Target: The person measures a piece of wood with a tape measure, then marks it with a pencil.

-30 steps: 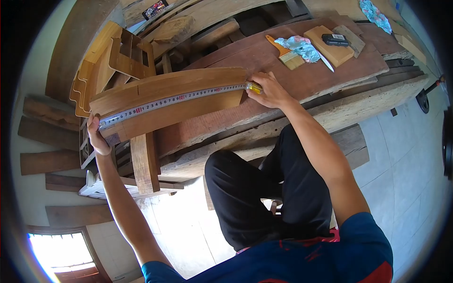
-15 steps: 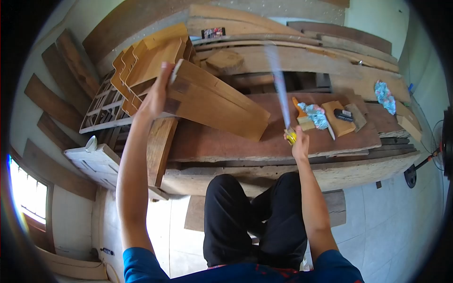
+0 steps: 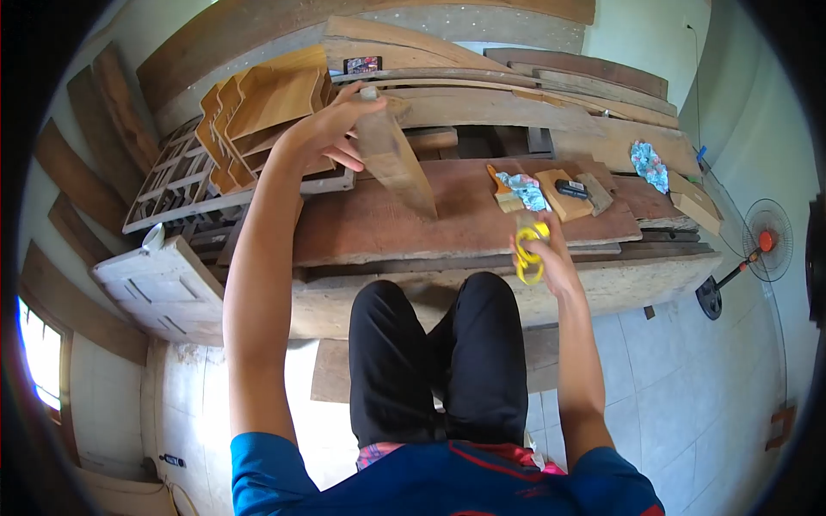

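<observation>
My left hand [image 3: 323, 129] grips the upper end of a wooden board [image 3: 396, 159]. Its lower end slopes down to the reddish-brown plank top [image 3: 482, 228], and its narrow side faces me. Looped yellow coils of what looks like a tape measure [image 3: 529, 258] sit in my right hand [image 3: 555, 258], blurred by motion, above the front edge of the plank. Just beyond that hand lie a crumpled blue patterned cloth [image 3: 525, 189], a brush with an orange handle [image 3: 496, 176] and a wooden block [image 3: 564, 198] with a small black item [image 3: 572, 188] on it.
Wooden letter trays [image 3: 267, 103] stand at the back left, near a white cabinet [image 3: 159, 284] with a cup [image 3: 153, 237] on it. Long boards [image 3: 482, 107] are stacked behind the plank. A fan [image 3: 766, 241] stands at the right.
The board has turned from its broad face to its narrow side in my left hand. The pale strip that rose from my right hand is gone; yellow loops show there now.
</observation>
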The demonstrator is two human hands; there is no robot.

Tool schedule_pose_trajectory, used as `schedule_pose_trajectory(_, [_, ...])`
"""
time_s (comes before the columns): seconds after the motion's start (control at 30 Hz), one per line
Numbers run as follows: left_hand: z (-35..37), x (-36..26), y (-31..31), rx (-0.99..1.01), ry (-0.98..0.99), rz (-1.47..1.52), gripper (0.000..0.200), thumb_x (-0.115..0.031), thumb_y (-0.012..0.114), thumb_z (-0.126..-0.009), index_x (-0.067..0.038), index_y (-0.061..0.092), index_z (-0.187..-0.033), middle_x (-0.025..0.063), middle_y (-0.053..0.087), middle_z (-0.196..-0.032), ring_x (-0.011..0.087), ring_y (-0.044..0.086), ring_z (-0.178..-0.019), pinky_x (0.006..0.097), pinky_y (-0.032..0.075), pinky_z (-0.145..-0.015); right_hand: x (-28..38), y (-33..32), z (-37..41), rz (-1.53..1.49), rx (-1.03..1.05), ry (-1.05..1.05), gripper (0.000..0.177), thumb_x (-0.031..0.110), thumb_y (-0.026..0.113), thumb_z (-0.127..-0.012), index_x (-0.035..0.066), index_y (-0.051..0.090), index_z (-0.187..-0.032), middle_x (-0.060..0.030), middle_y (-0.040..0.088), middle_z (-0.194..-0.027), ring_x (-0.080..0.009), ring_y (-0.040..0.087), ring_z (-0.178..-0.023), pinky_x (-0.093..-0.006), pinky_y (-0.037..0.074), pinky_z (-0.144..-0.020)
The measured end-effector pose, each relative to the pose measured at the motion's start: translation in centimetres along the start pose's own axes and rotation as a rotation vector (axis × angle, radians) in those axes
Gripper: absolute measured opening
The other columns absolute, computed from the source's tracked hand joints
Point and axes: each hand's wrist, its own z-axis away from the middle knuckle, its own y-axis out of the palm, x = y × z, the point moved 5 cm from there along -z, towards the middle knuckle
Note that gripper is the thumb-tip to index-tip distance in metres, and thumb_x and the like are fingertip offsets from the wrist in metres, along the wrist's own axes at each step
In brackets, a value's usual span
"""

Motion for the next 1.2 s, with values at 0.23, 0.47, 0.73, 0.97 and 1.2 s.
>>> schedule_pose_trajectory(0.23, [2.4,-0.2,2.8,-0.122,0.062,-0.068,0.11,-0.081,0.068,-0.079,-0.009,0.04,-0.156,0.0145,0.069,-0.103,0.0194,0.07,-0.069,0.039,0.062,-0.068,9.4,11.2,-2.4,0.382,0.132,-0.598,0.035,0.006,0.078,-0.089,0.005,0.06,-0.119,-0.0069,0.07,-0.11,-0.0162,0.067,-0.106,-0.0325,0.052,-0.093])
schedule_pose_trajectory(0.47, [3.3,2.3,0.8,-0.304,0.022,-0.068,0.092,-0.08,0.067,-0.082,0.002,0.055,-0.122,0.0091,0.07,-0.081,0.0138,0.065,-0.058,0.0296,0.055,-0.053,9.9,13.0,-4.4,0.326,0.134,-0.713,0.038,0.011,0.08,-0.092,0.003,0.064,-0.125,-0.0079,0.071,-0.115,-0.0152,0.066,-0.11,-0.0322,0.051,-0.097])
schedule_pose_trajectory(0.73, [4.4,3.5,-0.7,-0.317,-0.077,-0.199,0.097,-0.086,0.059,-0.083,0.002,0.058,-0.124,0.0119,0.075,-0.082,0.0147,0.068,-0.06,0.0291,0.056,-0.055,8.5,14.4,-6.4,0.129,0.223,-0.73,0.039,0.013,0.081,-0.092,0.006,0.065,-0.126,-0.0067,0.072,-0.118,-0.0155,0.066,-0.11,-0.0319,0.05,-0.099])
schedule_pose_trajectory(0.97, [4.1,4.2,-0.6,-0.375,0.057,-0.349,0.097,-0.09,0.052,-0.083,-0.001,0.065,-0.119,0.0066,0.075,-0.076,0.0175,0.071,-0.065,0.0338,0.056,-0.079,9.6,14.6,-5.6,0.24,0.272,-0.718,0.036,0.017,0.081,-0.093,0.008,0.066,-0.124,-0.0063,0.071,-0.116,-0.0155,0.065,-0.11,-0.0313,0.05,-0.096])
schedule_pose_trajectory(1.2, [3.3,3.6,-0.7,-0.345,0.096,-0.37,0.099,-0.09,0.052,-0.083,0.001,0.066,-0.12,0.0044,0.072,-0.069,0.0177,0.073,-0.07,0.033,0.053,-0.083,10.7,14.1,-6.5,0.309,0.278,-0.714,0.035,0.021,0.083,-0.092,0.008,0.066,-0.12,-0.0049,0.071,-0.108,-0.0139,0.065,-0.101,-0.0304,0.05,-0.091])
